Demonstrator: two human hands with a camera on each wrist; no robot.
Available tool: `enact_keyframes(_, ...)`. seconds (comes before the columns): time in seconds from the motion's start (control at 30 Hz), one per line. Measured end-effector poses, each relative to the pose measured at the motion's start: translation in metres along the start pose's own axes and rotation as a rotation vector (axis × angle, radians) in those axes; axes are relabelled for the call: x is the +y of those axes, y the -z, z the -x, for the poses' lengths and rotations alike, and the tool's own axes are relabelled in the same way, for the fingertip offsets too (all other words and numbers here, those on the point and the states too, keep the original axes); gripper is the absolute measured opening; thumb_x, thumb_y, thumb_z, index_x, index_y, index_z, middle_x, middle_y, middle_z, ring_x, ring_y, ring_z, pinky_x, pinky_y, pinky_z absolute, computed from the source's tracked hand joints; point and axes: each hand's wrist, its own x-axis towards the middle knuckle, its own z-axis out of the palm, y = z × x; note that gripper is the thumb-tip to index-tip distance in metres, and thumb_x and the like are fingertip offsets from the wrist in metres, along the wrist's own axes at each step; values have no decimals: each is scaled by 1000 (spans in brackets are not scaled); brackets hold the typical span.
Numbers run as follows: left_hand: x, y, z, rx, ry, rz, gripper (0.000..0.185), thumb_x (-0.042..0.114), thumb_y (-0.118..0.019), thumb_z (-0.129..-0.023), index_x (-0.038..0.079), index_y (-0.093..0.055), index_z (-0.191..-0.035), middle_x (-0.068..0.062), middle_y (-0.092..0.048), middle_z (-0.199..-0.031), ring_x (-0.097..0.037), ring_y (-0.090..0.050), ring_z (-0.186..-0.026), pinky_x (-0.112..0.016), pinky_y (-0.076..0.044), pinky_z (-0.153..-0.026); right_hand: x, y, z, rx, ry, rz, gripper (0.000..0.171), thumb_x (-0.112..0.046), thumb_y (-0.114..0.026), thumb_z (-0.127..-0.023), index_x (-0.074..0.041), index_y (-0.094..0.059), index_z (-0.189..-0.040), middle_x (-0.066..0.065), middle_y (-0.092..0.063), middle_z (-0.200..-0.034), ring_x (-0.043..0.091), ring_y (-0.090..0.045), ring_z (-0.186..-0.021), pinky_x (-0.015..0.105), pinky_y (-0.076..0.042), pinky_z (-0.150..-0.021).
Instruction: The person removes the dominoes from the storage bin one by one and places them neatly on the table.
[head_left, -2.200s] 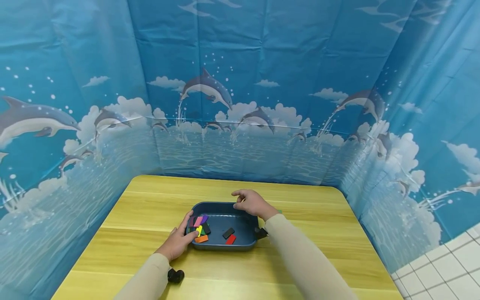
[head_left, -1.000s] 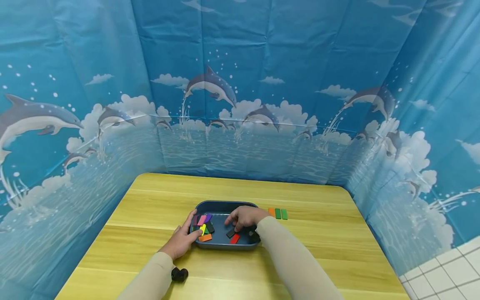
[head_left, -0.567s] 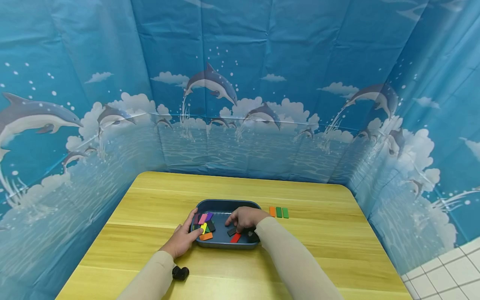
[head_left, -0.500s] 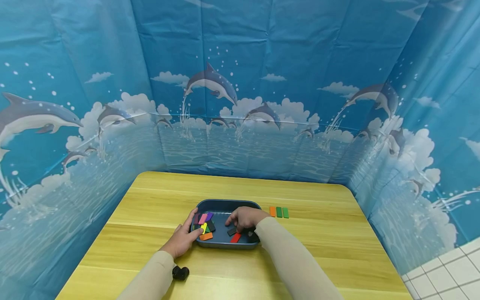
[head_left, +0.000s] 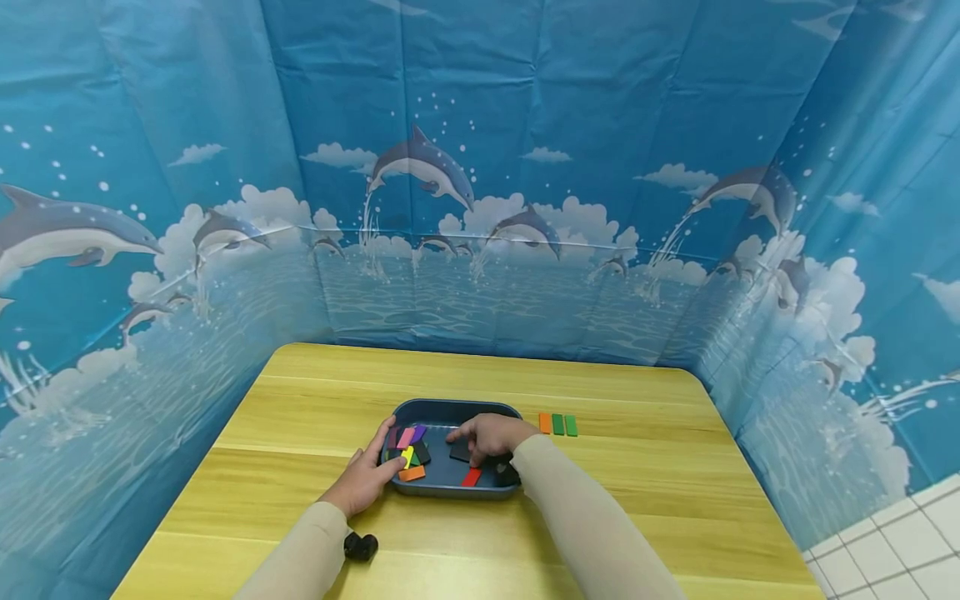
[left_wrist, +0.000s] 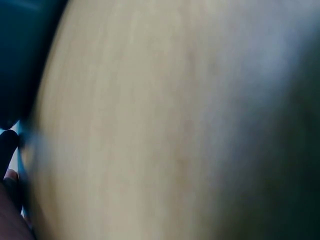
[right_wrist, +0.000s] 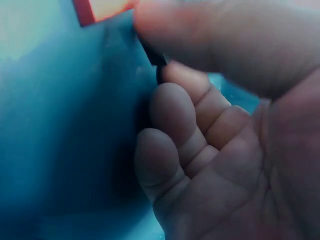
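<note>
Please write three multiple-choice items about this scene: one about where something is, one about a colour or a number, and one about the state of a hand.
1. Where do the three small tiles outside the tray lie?
A. on the table to the right of the tray
B. on the floor
C. stacked on the tray rim

2. What colours are these three tiles, from left to right?
A. red, yellow, purple
B. orange, green, green
C. black, pink, blue

3. What is the right hand doing?
A. lying flat on the table
B. raised high above the tray
C. pinching a black tile inside the tray

Answers:
1. A, the row sits on the wood beside the right side of the tray.
2. B, one orange tile, then two green ones.
3. C, the head view shows thumb and fingers closed on the dark tile over the tray floor; the left hand grips the tray's left rim.
</note>
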Motion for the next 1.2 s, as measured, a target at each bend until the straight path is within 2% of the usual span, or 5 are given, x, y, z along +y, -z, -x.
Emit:
enact_keyframes(0.27,-2,0,2,-2,-7,22,77,49,-61,-103,49,-17,-166,-15,-33,-171,-57,-10,-157,-85,-19,-116,-3,-3,-2,25,8,80,52,0,-80,-87,-29,-77,-130,-6,-54,-71,9,-52,-75,32,-53,-93)
enact_keyframes(0.57,-6,-2,-5,7,-1,0,75,51,-61,-102,52,-19,-165,-16,-36,-170,-54,-21,-155,-82,-25,-116,-1,-6,-5,79,-24,24,46,-13,-83,-89,-27,-75,-132,-4,-60,-68,12,-54,-65,28,-48,-72)
enact_keyframes(0.9,-8,-2,-7,3,-7,7,76,51,-61,-103,53,-18,-165,-14,-33,-172,-54,-18,-156,-83,-21,-117,0,-6,-8,110,-9,51,44,-33,-79,-95,-22,-70,-137,-5,-69,-85,12,-59,-76,30,-52,-78)
enact_keyframes(1.03,-7,-1,-4,-4,-21,2,77,51,-60,-104,50,-16,-167,-11,-29,-174,-60,-6,-158,-85,-14,-117,1,4,0,123,36,-60,46,-32,-76,-98,-13,-67,-139,0,-74,-84,12,-61,-71,30,-54,-74)
enact_keyframes(1.2,-7,-1,-3,-6,-25,8,77,52,-60,-103,51,-16,-166,-15,-33,-172,-57,-11,-158,-84,-17,-118,4,31,17,187,89,-256,49,-26,-72,-101,-6,-62,-144,17,-75,-92,21,-63,-74,32,-54,-72)
